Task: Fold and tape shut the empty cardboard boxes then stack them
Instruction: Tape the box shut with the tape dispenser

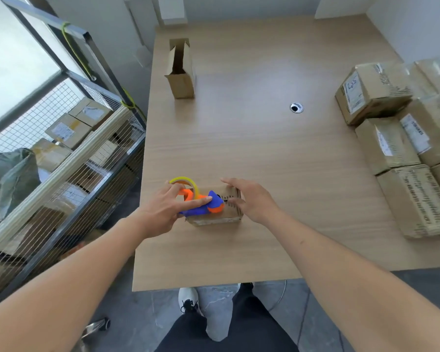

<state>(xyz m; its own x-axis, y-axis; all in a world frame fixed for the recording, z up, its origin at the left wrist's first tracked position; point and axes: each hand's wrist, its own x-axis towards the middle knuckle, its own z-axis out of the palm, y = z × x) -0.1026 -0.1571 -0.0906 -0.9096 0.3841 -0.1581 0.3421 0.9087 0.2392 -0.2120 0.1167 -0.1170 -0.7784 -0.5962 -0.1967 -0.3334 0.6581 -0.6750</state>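
A small cardboard box [230,215] lies on the wooden table [264,153] near its front edge. On its top rests a blue and orange tape dispenser [210,205] with a yellowish tape roll [186,182]. My left hand [170,209] grips the dispenser, its index finger stretched along the top. My right hand [252,199] rests on the box's right side, fingers spread over its top and far edge. A second box [181,72] stands upright at the far left of the table with its flaps open.
Several taped boxes [396,138] are piled along the table's right edge. A round cable hole [296,107] sits mid-table. A wire-mesh cart [61,158] holding parcels stands left of the table. My legs and a shoe show below the front edge.
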